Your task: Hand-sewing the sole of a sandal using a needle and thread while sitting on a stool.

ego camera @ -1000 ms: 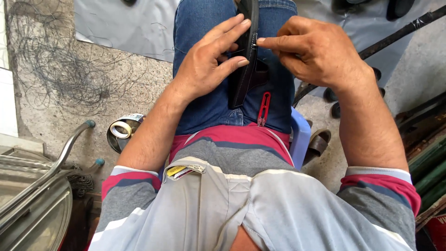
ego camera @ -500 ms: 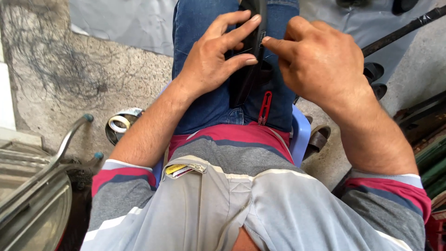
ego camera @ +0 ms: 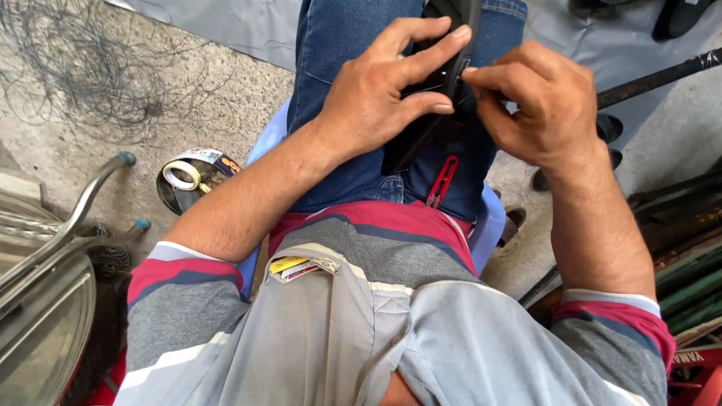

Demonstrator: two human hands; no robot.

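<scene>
Black elongated part point(ego camera: 440, 83), a narrow plastic-looking piece, lies lengthwise along the seated person's blue-jeaned thigh point(ego camera: 353, 150), and both bare hands work on it; its exact kind cannot be told.

Left of the thigh, a metal bowl point(ego camera: 174, 197) holding a roll of tape point(ego camera: 183, 174) sits on the concrete floor point(ego camera: 68, 143), beyond a tangle of thin wire point(ego camera: 90, 75) and a curved metal frame point(ego camera: 68, 218).

On the thigh, the left hand point(ego camera: 376, 101) lies partly open, fingers spread and curled over the part's left side, pinning it against the leg. Just below the part, a small red tool point(ego camera: 442, 182) rests in the lap, untouched.

At the part's right edge, the right hand point(ego camera: 541, 105) is nearly closed, thumb and forefinger pinched together on the edge; whether they grip a small piece there cannot be told.

Doing this well probably means keeping the left hand pressing firmly so the part cannot slide off the thigh, and keeping the right pinch small and steady so any force goes only into that edge.

Right of the thigh, a dark rod point(ego camera: 662, 75) slants across grey sheeting.
</scene>
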